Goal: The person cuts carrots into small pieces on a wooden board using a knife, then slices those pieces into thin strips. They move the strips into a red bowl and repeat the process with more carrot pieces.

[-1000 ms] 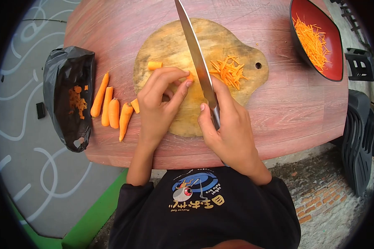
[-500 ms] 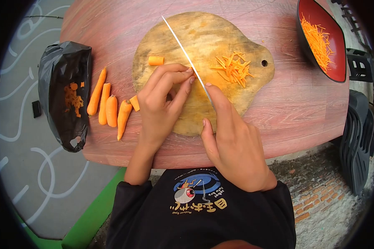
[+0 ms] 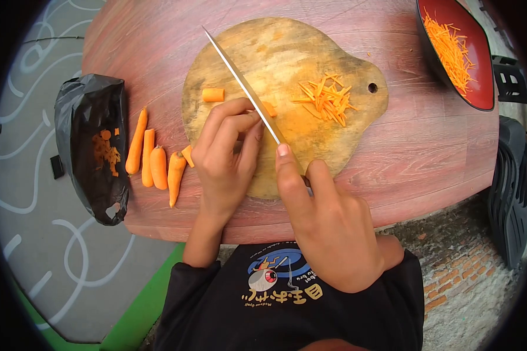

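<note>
Reddish table (image 3: 404, 146); right fingers (image 3: 287, 171) grip a knife (image 3: 245, 85); left fingers (image 3: 227, 111) curl narrowly beside it, any hold unclear.

Right grip (image 3: 335, 225) around knife (image 3: 253, 100); carrot strips (image 3: 326, 102) beyond. Left grip (image 3: 223, 152) just beside knife; four carrots (image 3: 158, 167) to its left.

The long knife (image 3: 245, 85), gripped in the right hand (image 3: 336, 222), slants over the round wooden board (image 3: 310, 47) from near right to far left. A small orange carrot piece (image 3: 269, 109) shows right of its blade; cut carrot sticks (image 3: 325, 102) lie heaped farther right.
</note>
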Tool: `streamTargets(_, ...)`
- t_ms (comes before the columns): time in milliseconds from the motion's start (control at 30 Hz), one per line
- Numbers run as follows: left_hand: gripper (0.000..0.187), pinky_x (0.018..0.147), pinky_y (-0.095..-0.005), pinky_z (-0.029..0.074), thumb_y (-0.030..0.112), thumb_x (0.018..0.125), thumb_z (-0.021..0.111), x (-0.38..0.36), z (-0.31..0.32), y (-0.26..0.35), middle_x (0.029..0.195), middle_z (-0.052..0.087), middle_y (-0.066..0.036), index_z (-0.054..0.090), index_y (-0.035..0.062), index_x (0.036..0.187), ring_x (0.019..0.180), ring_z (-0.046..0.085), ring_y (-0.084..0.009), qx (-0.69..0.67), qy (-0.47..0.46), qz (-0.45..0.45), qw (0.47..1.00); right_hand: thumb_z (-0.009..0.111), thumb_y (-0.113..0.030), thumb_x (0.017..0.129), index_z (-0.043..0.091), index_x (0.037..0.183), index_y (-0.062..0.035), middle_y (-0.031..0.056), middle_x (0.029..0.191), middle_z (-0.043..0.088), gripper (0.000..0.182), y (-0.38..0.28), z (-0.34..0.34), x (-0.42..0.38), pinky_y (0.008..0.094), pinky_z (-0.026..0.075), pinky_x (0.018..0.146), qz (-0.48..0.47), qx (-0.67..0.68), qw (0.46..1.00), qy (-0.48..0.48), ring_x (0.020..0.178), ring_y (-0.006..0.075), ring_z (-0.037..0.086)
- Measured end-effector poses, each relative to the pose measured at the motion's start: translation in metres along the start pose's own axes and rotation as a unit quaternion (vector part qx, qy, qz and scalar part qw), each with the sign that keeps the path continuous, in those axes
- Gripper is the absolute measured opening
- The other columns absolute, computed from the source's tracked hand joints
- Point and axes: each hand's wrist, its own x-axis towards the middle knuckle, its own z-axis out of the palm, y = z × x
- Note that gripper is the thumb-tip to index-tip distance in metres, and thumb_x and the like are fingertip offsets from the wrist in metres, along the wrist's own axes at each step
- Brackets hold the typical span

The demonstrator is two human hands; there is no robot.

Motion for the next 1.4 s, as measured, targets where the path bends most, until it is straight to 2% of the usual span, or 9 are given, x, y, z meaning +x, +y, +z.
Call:
streamTargets(133,0.017,0.075,-0.0346,0.057,-0.012,0.082,0.073,-0.003,0.002,0.0,0.104,0.069,-0.016,0.067,-0.0042,0.095,0.089,0.071,-0.0284,0.012,0.01,-0.002,1.0,0.061,-0.001,0.087,0.048,0.146,-0.0054,0.0115,0.087,0.052,0.061,-0.001,0.0,0.0,0.039,0.053,0.047,0.001,-0.024,1.0,0.003,0.059,0.0254,0.066)
streamTargets(200,0.017,0.076,-0.0344,0.057,-0.012,0.081,0.073,-0.003,0.001,0.0,0.104,0.069,-0.016,0.067,-0.0044,0.095,0.09,0.07,-0.0286,0.013,0.002,-0.003,1.0,0.061,-0.003,0.089,0.05,0.141,-0.0054,0.0099,0.085,0.051,0.054,-0.002,-0.002,0.001,0.0365,0.053,0.045,-0.007,-0.032,0.999,-0.008,0.058,0.0225,0.066)
streamTargets(400,0.018,0.078,-0.0338,0.056,-0.014,0.08,0.072,-0.003,-0.001,0.0,0.104,0.069,-0.016,0.067,-0.0052,0.095,0.091,0.07,-0.0274,0.003,-0.006,-0.008,1.0,0.061,-0.008,0.092,0.053,0.133,-0.0068,0.0083,0.081,0.052,0.042,-0.004,-0.004,0.004,0.0345,0.052,0.043,-0.017,-0.048,0.999,-0.012,0.054,0.0208,0.065)
streamTargets(567,0.017,0.079,-0.0334,0.056,-0.015,0.08,0.072,-0.004,0.001,0.0,0.104,0.07,-0.016,0.067,-0.0057,0.094,0.091,0.07,-0.0259,-0.031,0.009,-0.035,0.999,0.061,-0.009,0.091,0.053,0.133,-0.008,0.0086,0.081,0.053,0.043,-0.003,-0.002,0.005,0.0337,0.052,0.043,-0.014,-0.024,1.0,-0.003,0.054,0.0205,0.065)
streamTargets(900,0.017,0.08,-0.0336,0.056,-0.014,0.078,0.072,-0.003,0.001,-0.001,0.103,0.07,-0.016,0.067,-0.0061,0.092,0.092,0.07,-0.0266,-0.031,0.009,-0.031,0.999,0.062,-0.01,0.088,0.054,0.131,-0.0102,0.0076,0.079,0.053,0.044,-0.005,-0.004,0.006,0.032,0.053,0.046,-0.018,-0.069,0.997,-0.015,0.057,0.0195,0.066)
streamTargets(1233,0.017,0.079,-0.0329,0.055,-0.013,0.079,0.074,0.0,-0.001,0.005,0.103,0.07,-0.016,0.067,-0.0058,0.092,0.089,0.07,-0.0251,-0.02,0.006,-0.022,1.0,0.062,-0.008,0.087,0.054,0.132,-0.0088,0.0072,0.079,0.053,0.045,0.002,0.0,0.016,0.0318,0.054,0.046,-0.038,-0.058,0.998,-0.005,0.054,0.0185,0.065)
streamTargets(1400,0.018,0.078,-0.0328,0.056,-0.012,0.079,0.076,0.001,0.001,0.0,0.103,0.07,-0.016,0.067,-0.0056,0.093,0.089,0.07,-0.025,-0.038,0.012,-0.009,0.999,0.061,-0.008,0.089,0.053,0.134,-0.0071,0.0095,0.081,0.055,0.045,0.007,0.001,0.018,0.0342,0.054,0.046,-0.048,-0.003,0.999,0.0,0.056,0.0227,0.067)
